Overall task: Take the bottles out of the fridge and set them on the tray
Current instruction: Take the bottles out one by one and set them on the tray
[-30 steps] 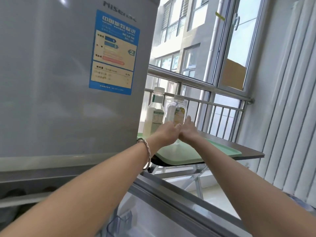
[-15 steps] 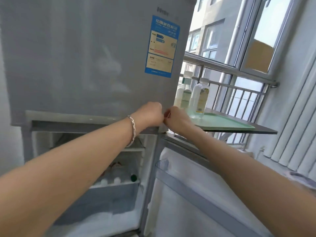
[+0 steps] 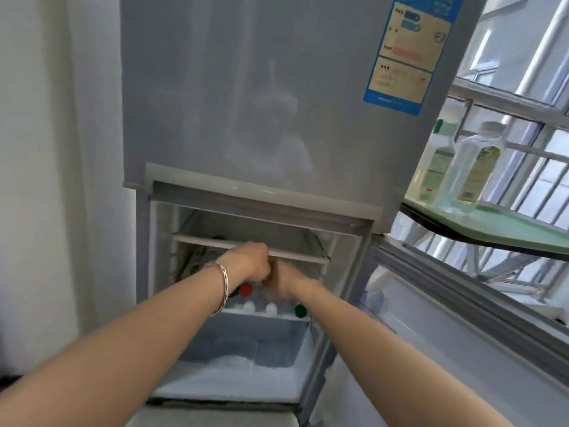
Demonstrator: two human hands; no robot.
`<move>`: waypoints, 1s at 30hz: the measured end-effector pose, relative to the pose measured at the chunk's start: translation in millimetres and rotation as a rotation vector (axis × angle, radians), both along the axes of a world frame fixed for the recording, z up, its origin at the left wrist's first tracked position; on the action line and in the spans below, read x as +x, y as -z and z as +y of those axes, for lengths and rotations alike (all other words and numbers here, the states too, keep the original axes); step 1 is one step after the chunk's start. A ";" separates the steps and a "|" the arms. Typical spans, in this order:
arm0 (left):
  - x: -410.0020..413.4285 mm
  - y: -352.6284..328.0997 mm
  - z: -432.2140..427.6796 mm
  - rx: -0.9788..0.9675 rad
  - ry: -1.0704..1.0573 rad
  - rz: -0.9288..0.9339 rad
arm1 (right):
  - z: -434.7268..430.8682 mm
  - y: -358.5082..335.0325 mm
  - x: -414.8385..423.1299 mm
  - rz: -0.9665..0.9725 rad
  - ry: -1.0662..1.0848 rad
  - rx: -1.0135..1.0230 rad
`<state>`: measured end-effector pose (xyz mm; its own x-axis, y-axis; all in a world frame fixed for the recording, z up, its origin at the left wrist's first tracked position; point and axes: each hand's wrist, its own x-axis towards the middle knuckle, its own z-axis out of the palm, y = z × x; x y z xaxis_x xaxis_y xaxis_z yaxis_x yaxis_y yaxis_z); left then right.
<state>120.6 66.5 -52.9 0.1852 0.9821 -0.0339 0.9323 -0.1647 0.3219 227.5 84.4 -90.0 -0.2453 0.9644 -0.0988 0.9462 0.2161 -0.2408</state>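
The lower compartment of the grey fridge (image 3: 277, 118) stands open. Several bottles stand on its lower shelf, and only their caps show: a red cap (image 3: 245, 290), two white caps (image 3: 248, 306) and a green cap (image 3: 300, 310). My left hand (image 3: 252, 263), with a bracelet on the wrist, is curled into a loose fist just above them and holds nothing that I can see. My right hand (image 3: 284, 282) touches it and is blurred, its fingers hidden. On the green tray (image 3: 517, 224) at the right stand a clear bottle (image 3: 468, 167) and a white bottle (image 3: 437, 161).
The open lower fridge door (image 3: 462, 318) swings out to the right under the dark table edge (image 3: 462, 234) that bears the tray. A white shelf rail (image 3: 200, 241) crosses the compartment above my hands. Frost lies on the compartment floor (image 3: 234, 365). A window with railings is behind the tray.
Both hands have left the tray, where they stood by the clear bottle, and moved left and down into the open lower fridge compartment. My view has turned from the tray to the fridge.
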 end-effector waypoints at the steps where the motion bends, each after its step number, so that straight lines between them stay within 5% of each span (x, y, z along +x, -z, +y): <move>1: -3.7 11.6 7.1 -0.009 -0.020 -0.001 | 10.9 11.4 -4.3 0.000 -0.023 -0.035; 13: -39.0 102.2 69.7 -0.110 -0.205 0.062 | 99.1 114.6 -29.9 -0.003 -0.124 -0.137; 21: -37.1 112.0 68.8 -0.124 -0.236 0.054 | 72.3 135.0 -15.8 0.151 -0.020 0.172; 25: -24.3 94.6 57.3 -0.058 -0.176 -0.015 | 38.8 101.6 -2.3 0.019 -0.026 0.428; 30: -10.3 64.5 29.2 0.005 -0.057 -0.108 | -10.7 40.2 6.9 0.025 -0.145 0.512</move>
